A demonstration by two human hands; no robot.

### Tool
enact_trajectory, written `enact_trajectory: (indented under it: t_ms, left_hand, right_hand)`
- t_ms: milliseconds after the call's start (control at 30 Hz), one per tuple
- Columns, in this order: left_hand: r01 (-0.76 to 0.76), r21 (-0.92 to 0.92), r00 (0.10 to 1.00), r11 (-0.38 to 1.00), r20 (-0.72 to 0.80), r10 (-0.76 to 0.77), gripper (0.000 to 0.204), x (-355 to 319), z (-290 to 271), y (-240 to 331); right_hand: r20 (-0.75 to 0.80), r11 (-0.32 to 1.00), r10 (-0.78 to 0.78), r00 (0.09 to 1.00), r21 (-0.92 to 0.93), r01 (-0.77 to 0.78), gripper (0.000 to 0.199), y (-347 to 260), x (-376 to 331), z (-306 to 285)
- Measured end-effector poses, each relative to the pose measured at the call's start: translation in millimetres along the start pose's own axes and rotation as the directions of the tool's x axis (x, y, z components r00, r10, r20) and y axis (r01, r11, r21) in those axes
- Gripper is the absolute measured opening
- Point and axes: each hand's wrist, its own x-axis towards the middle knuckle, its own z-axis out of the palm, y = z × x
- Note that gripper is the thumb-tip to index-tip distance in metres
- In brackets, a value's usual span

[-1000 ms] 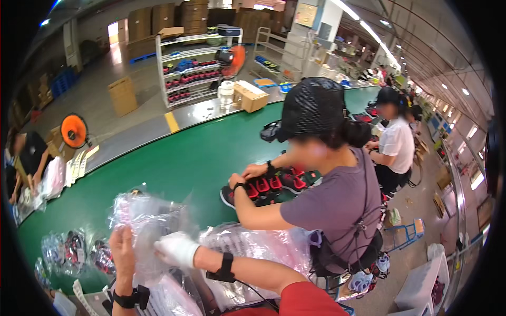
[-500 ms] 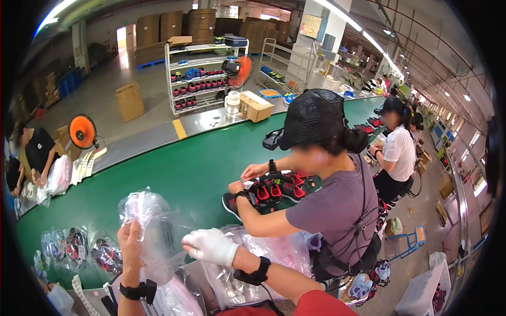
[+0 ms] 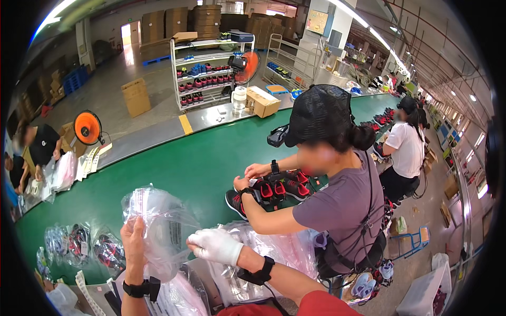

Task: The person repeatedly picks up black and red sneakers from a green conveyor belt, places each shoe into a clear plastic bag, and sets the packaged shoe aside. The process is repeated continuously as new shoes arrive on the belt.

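My bare left hand (image 3: 133, 239) grips a clear plastic bag (image 3: 161, 231) by its left side, thumb over the film, and holds it up above the near edge of the green belt. The bag looks puffed open, and I see no shoe in it. My right hand (image 3: 217, 246), in a white glove, has its fingers pinched together at the bag's right edge. Under my wrists lie stacks of flat clear bags (image 3: 253, 258). To the left, several bagged shoes (image 3: 78, 245) rest on the green belt (image 3: 174, 166).
A co-worker (image 3: 337, 195) close on my right handles black-and-red shoes (image 3: 266, 192) on the belt. Beyond it stand a carton (image 3: 262, 102), a white jug (image 3: 239, 98), a shoe rack (image 3: 203, 73) and an orange fan (image 3: 87, 128). Another person (image 3: 42, 147) works at the far left.
The bag has spread wider between my hands, with its right side drawn out beside the glove. The co-worker's hands stay over the shoes. The whole view has shifted slightly.
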Motion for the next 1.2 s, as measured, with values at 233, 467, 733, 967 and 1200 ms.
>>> enact_trajectory:
  t_ms: [233,467,733,967,1200]
  left_hand:
    - [0.010,0.026,1.000,1.000,-0.013,-0.009,0.026,1,-5,-2]
    - [0.022,0.011,0.999,1.000,-0.031,-0.022,0.022,1,-5,-4]
    - [0.036,0.017,0.995,0.999,-0.091,-0.035,0.018,7,-11,-8]
    - [-0.017,0.083,0.995,0.996,-0.097,0.025,0.020,15,-19,-3]
    - [0.047,0.168,0.993,0.985,-0.112,-0.028,0.015,17,4,-1]
  right_hand:
    - [0.023,1.000,0.006,1.000,0.020,-0.007,0.017,4,3,6]
    - [-0.052,0.991,-0.039,0.998,0.123,0.046,0.017,8,4,8]
    - [-0.130,0.834,0.157,0.979,0.548,-0.061,0.019,24,11,-3]
    - [0.072,0.950,0.280,0.957,0.121,-0.287,0.037,136,14,-53]
    - [0.430,0.743,0.636,0.641,-0.567,-0.356,0.053,238,8,-18]
